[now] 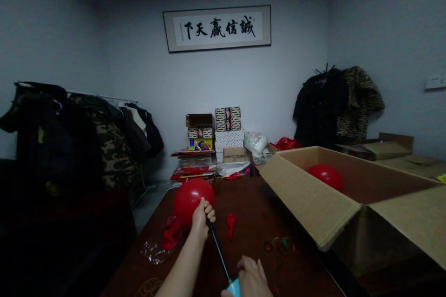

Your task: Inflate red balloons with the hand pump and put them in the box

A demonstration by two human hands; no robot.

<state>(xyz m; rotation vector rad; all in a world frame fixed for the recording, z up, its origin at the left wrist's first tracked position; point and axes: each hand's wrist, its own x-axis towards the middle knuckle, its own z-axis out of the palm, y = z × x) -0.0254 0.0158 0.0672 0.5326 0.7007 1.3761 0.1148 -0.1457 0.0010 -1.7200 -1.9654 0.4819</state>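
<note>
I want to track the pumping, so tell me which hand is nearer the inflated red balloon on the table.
Left. The left hand grips the neck of the red balloon at the pump tip; the right hand sits back at the pump handle, apart from it.

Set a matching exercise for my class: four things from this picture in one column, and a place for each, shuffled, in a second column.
Things
1. Inflated balloon
2. Second inflated balloon
3. Flat balloon
4. Framed calligraphy

Places
A. Inside the cardboard box
B. On the back wall
C. At the left hand, on the pump tip
D. Lying on the table, right of the pump

Pairs: 1-C, 2-A, 3-D, 4-B
</note>
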